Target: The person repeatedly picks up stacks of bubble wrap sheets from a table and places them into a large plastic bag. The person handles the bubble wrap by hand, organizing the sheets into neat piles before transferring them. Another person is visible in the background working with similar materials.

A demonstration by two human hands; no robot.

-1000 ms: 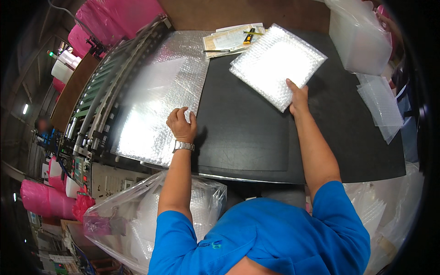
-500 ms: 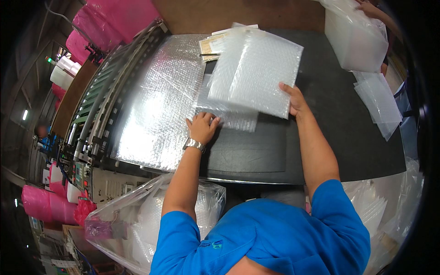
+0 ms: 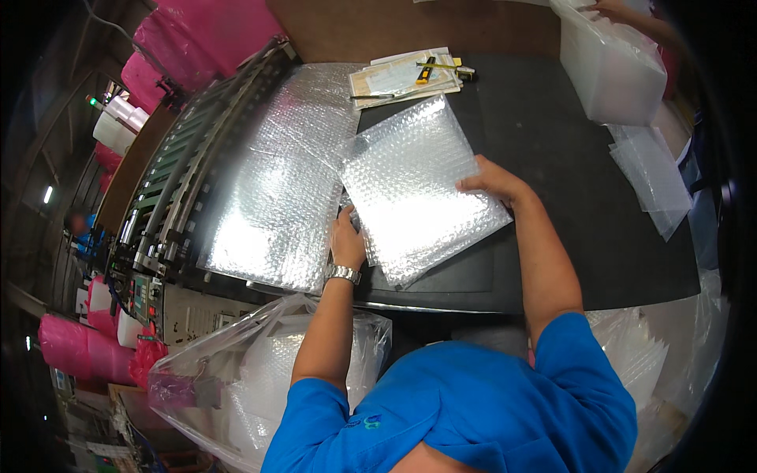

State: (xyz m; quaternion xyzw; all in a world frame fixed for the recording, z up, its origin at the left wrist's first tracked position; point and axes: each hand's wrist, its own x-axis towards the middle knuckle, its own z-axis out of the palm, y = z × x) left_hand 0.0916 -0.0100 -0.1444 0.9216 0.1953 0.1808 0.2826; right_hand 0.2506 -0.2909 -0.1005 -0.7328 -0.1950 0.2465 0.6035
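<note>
A clear bubble-wrap sheet or bag (image 3: 430, 201), apparently with more layers under it, lies tilted over the black tabletop (image 3: 583, 236). My right hand (image 3: 497, 181) grips its right edge, thumb on top and the other fingers mostly out of sight. Beside the left edge is my left hand (image 3: 347, 240), fingers stretched forward and the thumb apart from them; the fingertips are partly hidden. A metal-banded watch circles that wrist. Left of it, a wide shiny bubble-wrap web (image 3: 276, 181) spreads out from the machine.
A roller machine (image 3: 169, 189) runs along the left. Papers (image 3: 394, 83) with a box cutter (image 3: 426, 71) and a tape measure (image 3: 465, 73) lie at the back. At right are a bagged stack (image 3: 611, 71), another person's arm (image 3: 643, 24) and loose clear sheets (image 3: 650, 173).
The bubble-wrap piece in my right hand has come down toward me and turned, covering the lower piece and uncovering the papers and cutter. My left hand has moved slightly nearer me and turned sideways.
</note>
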